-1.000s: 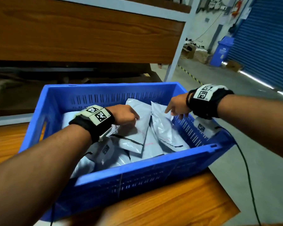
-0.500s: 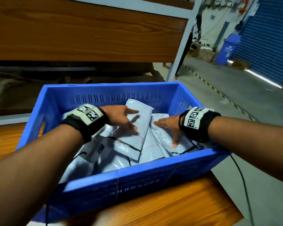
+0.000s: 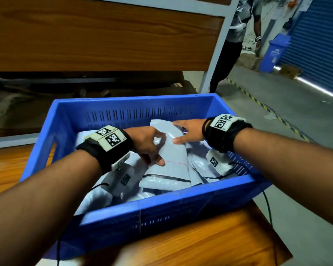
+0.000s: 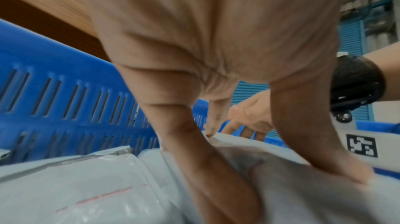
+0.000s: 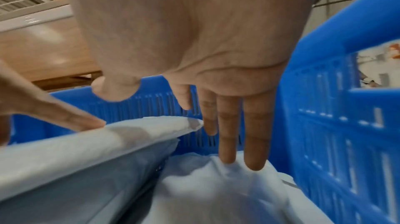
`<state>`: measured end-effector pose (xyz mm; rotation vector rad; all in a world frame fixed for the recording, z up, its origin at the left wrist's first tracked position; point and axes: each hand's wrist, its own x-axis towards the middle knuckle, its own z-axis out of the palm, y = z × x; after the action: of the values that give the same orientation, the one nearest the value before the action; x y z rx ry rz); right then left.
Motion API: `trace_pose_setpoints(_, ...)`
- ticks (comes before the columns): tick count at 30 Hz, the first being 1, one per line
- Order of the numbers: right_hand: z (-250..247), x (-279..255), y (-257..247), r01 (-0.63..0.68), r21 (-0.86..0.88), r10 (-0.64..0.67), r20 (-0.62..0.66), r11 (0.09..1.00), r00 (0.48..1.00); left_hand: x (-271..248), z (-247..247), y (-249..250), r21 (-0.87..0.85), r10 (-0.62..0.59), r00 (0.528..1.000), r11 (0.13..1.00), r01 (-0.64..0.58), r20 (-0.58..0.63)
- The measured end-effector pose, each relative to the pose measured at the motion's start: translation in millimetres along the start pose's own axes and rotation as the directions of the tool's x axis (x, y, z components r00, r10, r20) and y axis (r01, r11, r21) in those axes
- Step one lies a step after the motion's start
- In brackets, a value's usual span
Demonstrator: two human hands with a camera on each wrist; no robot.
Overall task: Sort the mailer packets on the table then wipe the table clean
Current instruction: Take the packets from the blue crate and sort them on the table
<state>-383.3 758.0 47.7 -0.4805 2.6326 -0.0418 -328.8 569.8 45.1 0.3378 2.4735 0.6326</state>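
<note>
Both hands (image 3: 148, 144) now on one raised mailer (image 3: 171, 150) (crate (image 3: 69, 120) packet-filled).

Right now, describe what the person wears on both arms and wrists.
Both forearms are bare, without sleeves. Each wrist carries a wide black band: the left wrist band and the right wrist band. Each band holds a pale block printed with black-and-white square tags. Under each wrist sits a pale camera unit with its own tag, and a thin black cable trails from the right one.
</note>
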Motion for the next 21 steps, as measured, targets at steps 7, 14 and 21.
trace_pose_setpoints(7, 3.9, 10.2, -3.1, 0.054, -0.058, -0.05, 0.072, 0.997, 0.996, -2.0, -8.5, -20.2, 0.254, -0.058, 0.992, 0.963, 0.084, -0.109)
trace_pose_setpoints(14, -5.0, 5.8, 23.5, 0.067, 0.133, -0.069, 0.013, 0.989, 0.998, -0.6, -3.2, -14.7, 0.38, -0.15, 0.987, 0.912, 0.158, -0.051)
trace_pose_setpoints(21, 21.9, 4.1, 42.0, -0.026, -0.196, 0.088, 0.315, 0.98, 0.945, 7.3, 13.9, -2.7, 0.332, -0.033, 0.999, 0.943, 0.031, 0.0)
